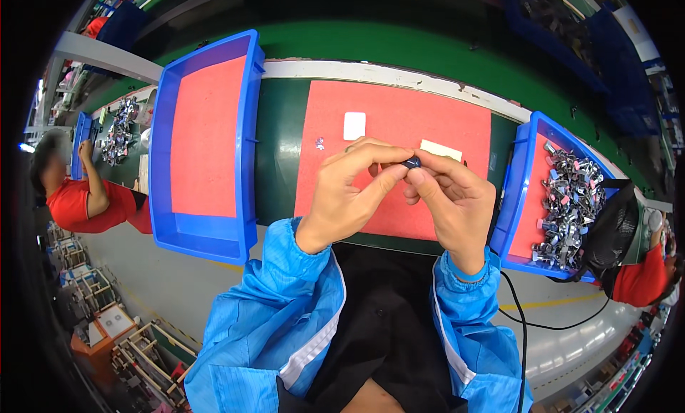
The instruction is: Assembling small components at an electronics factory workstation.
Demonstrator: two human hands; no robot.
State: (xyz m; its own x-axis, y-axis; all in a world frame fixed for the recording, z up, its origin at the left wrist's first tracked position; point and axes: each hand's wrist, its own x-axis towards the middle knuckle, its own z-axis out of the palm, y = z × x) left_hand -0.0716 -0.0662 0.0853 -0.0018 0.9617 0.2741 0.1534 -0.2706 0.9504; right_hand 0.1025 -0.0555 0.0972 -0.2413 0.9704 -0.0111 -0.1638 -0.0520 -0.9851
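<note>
Between my two hands, above a red mat (399,110), is a small dark blue, shiny rounded piece (412,162). My left hand (354,188) pinches it from the left with thumb and index finger. From the other side my right hand (454,199) grips it with thumb and fingertips. Its exact kind is too small to tell. Beyond my left hand a white rectangular card or block (354,126) lies on the mat, with a small cluster of shiny bits (320,143) to its left. A pale cream block (441,150) lies just behind my right hand, partly hidden by it.
A blue tray (250,149) lined with red stands at the left. Another blue tray (515,192) at the right holds a heap of small metal pieces (571,206); a black bag (614,231) hangs over its edge. A cable (524,327) runs beside my right arm. People in red sit at both sides.
</note>
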